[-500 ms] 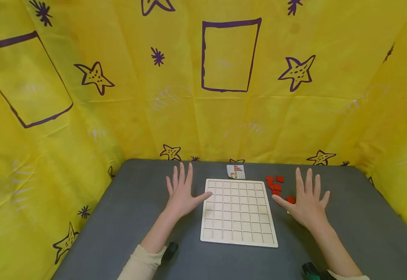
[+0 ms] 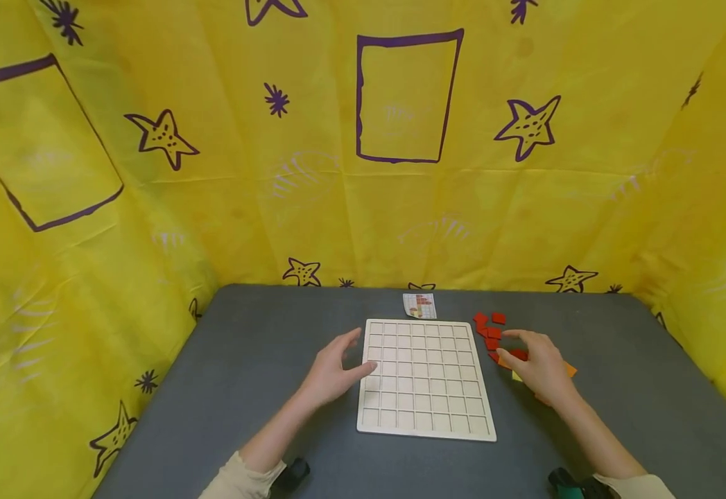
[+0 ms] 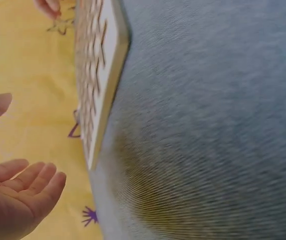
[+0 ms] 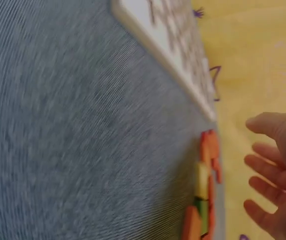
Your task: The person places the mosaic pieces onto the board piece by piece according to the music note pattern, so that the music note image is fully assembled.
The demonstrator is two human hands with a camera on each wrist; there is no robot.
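Observation:
A pale wooden grid board (image 2: 425, 378) with square recesses lies flat on the table. My left hand (image 2: 331, 371) hovers at its left edge, thumb overlapping the board in the head view, fingers loosely bent and holding nothing. To the right of the board my right hand (image 2: 542, 367) is over a pile of small tiles, fingers relaxed with a gap between thumb and fingertips. Red tiles (image 2: 492, 333) show beyond that hand. An orange tile (image 2: 570, 369) and a yellow tile (image 2: 516, 376) peek out around it; a green tile (image 4: 201, 215) appears in the right wrist view.
Behind the board lies a small printed card (image 2: 419, 305) with a coloured pattern on a grid. The grey table (image 2: 263, 326) ends at a yellow cloth (image 2: 400, 229) with purple starfish drawings, which hangs at the back and both sides.
Both hands were spread wide with fingers straight; now the fingers are bent and relaxed. The right hand has come down over the tiles, revealing orange ones. The board and card stay put.

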